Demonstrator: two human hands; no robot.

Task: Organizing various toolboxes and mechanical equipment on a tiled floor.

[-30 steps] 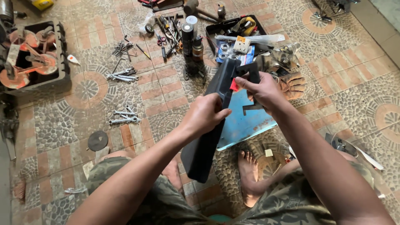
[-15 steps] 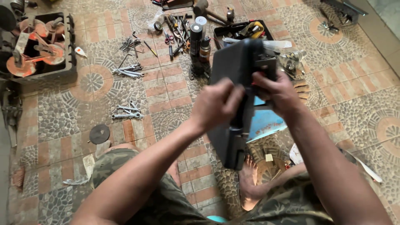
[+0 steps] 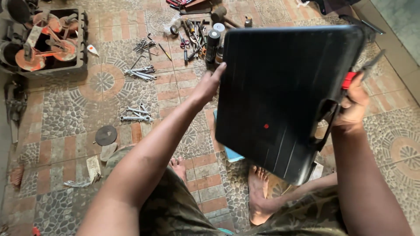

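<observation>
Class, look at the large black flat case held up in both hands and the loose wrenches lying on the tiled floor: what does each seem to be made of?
Large black flat case: probably moulded plastic, matt, with fine ridges and a moulded handle. Wrenches: likely steel, bright silvery sheen.

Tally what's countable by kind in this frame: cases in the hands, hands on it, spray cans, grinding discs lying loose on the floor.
Black plastic case: 1
Hands on it: 2, left hand and right hand
Spray cans: 2
Loose grinding disc: 1
Total: 6
</observation>
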